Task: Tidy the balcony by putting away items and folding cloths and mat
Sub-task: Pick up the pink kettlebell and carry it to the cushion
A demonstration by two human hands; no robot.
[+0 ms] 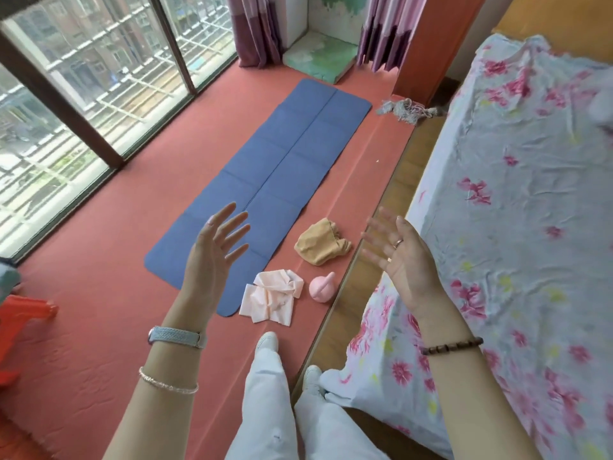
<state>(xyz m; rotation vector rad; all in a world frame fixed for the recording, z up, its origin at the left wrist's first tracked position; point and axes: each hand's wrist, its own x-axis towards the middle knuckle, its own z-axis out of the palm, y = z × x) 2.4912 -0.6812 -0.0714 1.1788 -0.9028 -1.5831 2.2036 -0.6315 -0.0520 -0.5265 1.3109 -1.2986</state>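
A blue mat (285, 161) lies unrolled flat on the red floor, running away from me. At its near right corner sits a crumpled pale pink cloth (272, 297). Right of that rests a small pink kettlebell (321, 286). A bunched tan cloth (322, 244) lies just beyond it. My left hand (215, 250) is raised over the mat's near end, fingers spread, holding nothing. My right hand (403, 257) hovers palm-in above the floor's edge by the bed, also spread and empty.
A bed with a floral sheet (517, 207) fills the right side. Large windows (83, 88) line the left. A grey tasselled cloth (406, 109) lies near the orange pillar. A green cushion (320, 58) sits between purple curtains. An orange plastic object (23, 313) stands at far left.
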